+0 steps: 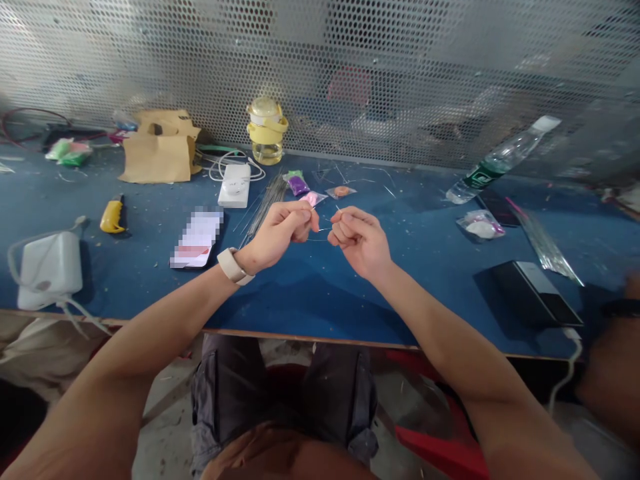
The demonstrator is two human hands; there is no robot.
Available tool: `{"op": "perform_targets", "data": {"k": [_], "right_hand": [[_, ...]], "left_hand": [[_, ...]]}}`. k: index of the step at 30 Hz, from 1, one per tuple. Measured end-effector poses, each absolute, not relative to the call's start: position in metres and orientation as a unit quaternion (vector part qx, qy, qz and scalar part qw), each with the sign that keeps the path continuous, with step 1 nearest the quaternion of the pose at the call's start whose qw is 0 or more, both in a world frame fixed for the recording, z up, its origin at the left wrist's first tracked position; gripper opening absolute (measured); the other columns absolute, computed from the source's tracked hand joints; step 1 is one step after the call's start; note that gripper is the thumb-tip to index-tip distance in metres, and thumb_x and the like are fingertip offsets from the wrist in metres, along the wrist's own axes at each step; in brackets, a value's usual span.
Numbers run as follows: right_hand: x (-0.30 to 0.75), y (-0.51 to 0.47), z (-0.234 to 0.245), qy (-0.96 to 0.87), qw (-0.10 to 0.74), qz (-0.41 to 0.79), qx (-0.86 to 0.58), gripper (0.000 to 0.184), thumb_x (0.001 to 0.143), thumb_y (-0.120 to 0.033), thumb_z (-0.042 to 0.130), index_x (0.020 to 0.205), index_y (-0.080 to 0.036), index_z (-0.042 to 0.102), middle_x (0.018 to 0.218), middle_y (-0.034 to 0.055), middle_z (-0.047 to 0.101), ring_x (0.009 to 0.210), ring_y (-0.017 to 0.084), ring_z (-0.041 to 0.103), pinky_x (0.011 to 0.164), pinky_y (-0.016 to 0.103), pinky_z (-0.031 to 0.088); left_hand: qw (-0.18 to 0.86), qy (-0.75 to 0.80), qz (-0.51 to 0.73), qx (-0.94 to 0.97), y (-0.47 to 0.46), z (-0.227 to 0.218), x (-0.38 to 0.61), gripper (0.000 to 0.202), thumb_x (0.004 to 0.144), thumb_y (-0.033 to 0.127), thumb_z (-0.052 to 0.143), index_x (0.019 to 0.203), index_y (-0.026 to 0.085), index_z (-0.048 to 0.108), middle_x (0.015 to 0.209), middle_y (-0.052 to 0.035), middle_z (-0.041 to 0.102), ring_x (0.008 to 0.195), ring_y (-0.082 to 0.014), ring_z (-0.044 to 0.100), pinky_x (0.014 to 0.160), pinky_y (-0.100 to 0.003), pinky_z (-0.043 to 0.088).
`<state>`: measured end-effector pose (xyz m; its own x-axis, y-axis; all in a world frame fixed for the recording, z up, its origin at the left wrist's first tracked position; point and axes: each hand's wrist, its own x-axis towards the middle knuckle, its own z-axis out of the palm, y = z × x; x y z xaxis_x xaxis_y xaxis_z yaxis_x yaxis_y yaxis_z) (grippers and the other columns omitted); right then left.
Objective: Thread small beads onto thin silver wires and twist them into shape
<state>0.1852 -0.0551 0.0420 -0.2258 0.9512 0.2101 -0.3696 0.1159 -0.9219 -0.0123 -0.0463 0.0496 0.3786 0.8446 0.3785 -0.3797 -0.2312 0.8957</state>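
Note:
My left hand [283,230], with a pale watch on its wrist, is closed in a pinch above the blue table [320,293]. My right hand [357,239] is closed in a pinch just to its right. A thin wire [324,230] runs between the two hands, and both hold it. Behind them a bundle of thin wires [267,200] lies on the table, beside small bags of purple [298,182], pink [313,197] and orange beads [341,192].
At left lie a phone [197,240], a white power strip [235,185], a yellow cutter [112,217], a white adapter [50,267] and a paper bag [160,148]. A yellow jar [267,130] stands by the mesh wall. At right are a plastic bottle [500,160], a black box [535,293] and another person's arm [613,373].

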Motion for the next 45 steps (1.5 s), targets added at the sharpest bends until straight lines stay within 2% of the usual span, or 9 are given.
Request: {"op": "perform_targets", "data": {"k": [4, 8, 14, 21, 27, 30, 36, 40, 45], "right_hand": [[0.184, -0.053, 0.036, -0.541, 0.56, 0.538, -0.322, 0.018, 0.09, -0.042, 0.082, 0.084, -0.025, 0.086, 0.052, -0.01, 0.036, 0.055, 0.011, 0.033, 0.079, 0.036, 0.05], [0.185, -0.052, 0.033, -0.546, 0.56, 0.519, -0.345, 0.016, 0.09, -0.039, 0.079, 0.085, -0.025, 0.085, 0.056, -0.0074, 0.044, 0.059, 0.012, 0.036, 0.071, 0.034, 0.041], [0.182, -0.053, 0.033, -0.527, 0.568, 0.531, -0.342, 0.01, 0.082, -0.033, 0.08, 0.086, -0.025, 0.075, 0.054, -0.0113, 0.035, 0.055, 0.01, 0.028, 0.061, 0.031, 0.027], [0.187, -0.051, 0.027, -0.573, 0.551, 0.497, -0.348, 0.008, 0.087, -0.033, 0.081, 0.089, -0.025, 0.079, 0.058, -0.0084, 0.047, 0.056, 0.01, 0.038, 0.06, 0.031, 0.027], [0.187, -0.05, 0.025, -0.574, 0.56, 0.492, -0.339, 0.01, 0.091, -0.036, 0.081, 0.091, -0.026, 0.08, 0.058, -0.0078, 0.051, 0.055, 0.011, 0.04, 0.059, 0.031, 0.029], [0.186, -0.051, 0.026, -0.568, 0.562, 0.496, -0.34, 0.01, 0.091, -0.036, 0.081, 0.091, -0.025, 0.08, 0.058, -0.0079, 0.051, 0.054, 0.011, 0.04, 0.059, 0.031, 0.03], [0.183, -0.055, 0.032, -0.548, 0.558, 0.524, -0.337, 0.014, 0.091, -0.037, 0.08, 0.092, -0.025, 0.073, 0.058, -0.0108, 0.039, 0.054, 0.01, 0.034, 0.062, 0.032, 0.035], [0.181, -0.058, 0.04, -0.505, 0.539, 0.595, -0.317, 0.014, 0.09, -0.034, 0.073, 0.093, -0.026, 0.063, 0.057, -0.0142, 0.028, 0.052, 0.01, 0.025, 0.066, 0.032, 0.043], [0.181, -0.062, 0.044, -0.483, 0.519, 0.648, -0.278, 0.016, 0.095, -0.039, 0.072, 0.097, -0.026, 0.064, 0.057, -0.0152, 0.023, 0.049, 0.009, 0.016, 0.06, 0.03, 0.035]], "left_hand": [[0.57, 0.235, 0.506, 0.603, -0.043, 0.05, -0.015, 0.032, 0.095, 0.032, 0.066, 0.067, 0.018, 0.073, 0.05, 0.0052, 0.038, 0.049, -0.0091, 0.033, 0.054, -0.026, 0.027], [0.539, 0.26, 0.491, 0.633, -0.043, 0.048, -0.015, 0.043, 0.09, 0.031, 0.059, 0.049, 0.019, 0.053, 0.057, -0.0017, 0.049, 0.057, -0.0106, 0.041, 0.059, -0.029, 0.029], [0.514, 0.258, 0.456, 0.679, -0.045, 0.05, -0.015, 0.035, 0.08, 0.023, 0.056, 0.052, 0.021, 0.035, 0.056, 0.0034, 0.032, 0.058, -0.0097, 0.026, 0.058, -0.031, 0.022], [0.514, 0.264, 0.446, 0.683, -0.044, 0.049, -0.016, 0.034, 0.096, 0.029, 0.058, 0.063, 0.019, 0.059, 0.061, 0.0019, 0.048, 0.059, -0.0098, 0.042, 0.059, -0.027, 0.033], [0.545, 0.24, 0.433, 0.676, -0.043, 0.044, -0.017, 0.037, 0.108, 0.047, 0.065, 0.09, 0.018, 0.079, 0.061, 0.0038, 0.047, 0.059, -0.0102, 0.042, 0.059, -0.025, 0.036], [0.538, 0.245, 0.443, 0.674, -0.044, 0.044, -0.016, 0.039, 0.108, 0.049, 0.066, 0.089, 0.017, 0.079, 0.062, 0.0026, 0.049, 0.06, -0.0103, 0.043, 0.059, -0.025, 0.033], [0.649, 0.243, 0.48, 0.538, -0.046, 0.048, -0.012, 0.04, 0.103, 0.039, 0.06, 0.069, 0.018, 0.063, 0.059, 0.0057, 0.03, 0.055, -0.0103, 0.03, 0.06, -0.026, 0.036], [0.699, 0.209, 0.488, 0.479, -0.046, 0.052, -0.012, 0.029, 0.099, 0.028, 0.058, 0.071, 0.02, 0.058, 0.061, 0.0067, 0.025, 0.054, -0.0098, 0.028, 0.058, -0.025, 0.036], [0.724, 0.189, 0.484, 0.453, -0.049, 0.056, -0.012, 0.015, 0.098, 0.02, 0.06, 0.083, 0.019, 0.062, 0.067, 0.0067, 0.028, 0.054, -0.0087, 0.028, 0.056, -0.022, 0.034]]}}
